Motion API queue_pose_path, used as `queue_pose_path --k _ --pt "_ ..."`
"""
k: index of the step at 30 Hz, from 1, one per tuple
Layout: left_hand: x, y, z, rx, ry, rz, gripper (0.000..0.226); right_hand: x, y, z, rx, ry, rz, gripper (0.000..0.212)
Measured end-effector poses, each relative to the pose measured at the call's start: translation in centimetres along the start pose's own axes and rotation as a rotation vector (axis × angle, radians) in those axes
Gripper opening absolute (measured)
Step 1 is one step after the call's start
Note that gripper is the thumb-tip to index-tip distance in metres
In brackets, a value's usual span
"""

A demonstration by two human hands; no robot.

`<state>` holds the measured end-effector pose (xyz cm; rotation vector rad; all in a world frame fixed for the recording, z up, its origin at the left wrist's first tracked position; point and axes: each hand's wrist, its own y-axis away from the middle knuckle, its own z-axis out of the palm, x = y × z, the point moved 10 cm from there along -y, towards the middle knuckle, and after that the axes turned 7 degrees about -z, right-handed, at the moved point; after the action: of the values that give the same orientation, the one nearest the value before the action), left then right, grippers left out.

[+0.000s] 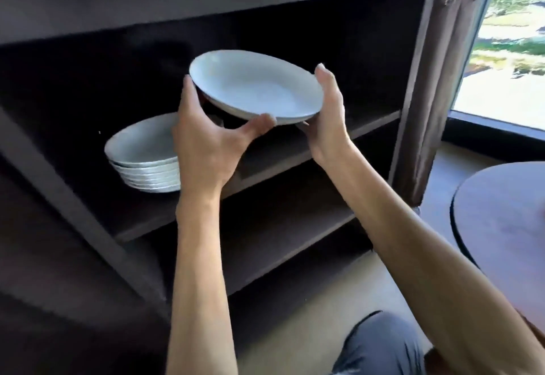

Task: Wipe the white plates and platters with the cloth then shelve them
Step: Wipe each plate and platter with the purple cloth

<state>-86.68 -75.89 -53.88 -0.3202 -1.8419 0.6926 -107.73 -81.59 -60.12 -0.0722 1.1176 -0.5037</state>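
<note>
A white deep plate [253, 85] hangs tilted in the air in front of the dark shelf unit. My left hand [206, 141] grips its near left rim, thumb on the front edge and fingers behind. My right hand [328, 109] holds the right rim, fingers curled up along its side. On the upper shelf board [295, 153], to the lower left of the held plate, stands a stack of several white plates [144, 156], partly hidden by my left wrist. No cloth is in view.
The dark shelf unit has a second board [280, 236] lower down. A brown curtain [436, 79] and a bright window [513, 38] are at the right. A round dark wooden table [507, 221] stands at the right edge. My knee [380, 345] is at the bottom.
</note>
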Motion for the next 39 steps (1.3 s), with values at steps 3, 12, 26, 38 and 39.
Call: queue_pose_path --k 3,12,26,38,39 --pt "-0.8 -0.7 -5.0 0.147 -0.111 -0.011 0.099 1.8 -0.9 5.5 -0.110 -0.015 0.042 0.058" --pt "-5.2 0.3 -13.2 0.352 -0.278 -0.170 0.093 7.5 -0.5 15.1 -0.344 0.025 0.152 0.066" --pt "-12.0 0.4 -11.7 0.316 -0.319 -0.350 0.096 11.7 -2.5 14.1 -0.373 0.118 0.074 0.044" --pt "-13.2 1.6 -11.0 0.417 -0.178 -0.270 0.104 12.7 -3.3 14.2 -0.402 0.258 0.039 0.057" --pt "-13.5 1.5 -10.9 0.418 -0.165 -0.277 0.107 12.6 -3.3 14.2 -0.402 0.261 0.037 0.057"
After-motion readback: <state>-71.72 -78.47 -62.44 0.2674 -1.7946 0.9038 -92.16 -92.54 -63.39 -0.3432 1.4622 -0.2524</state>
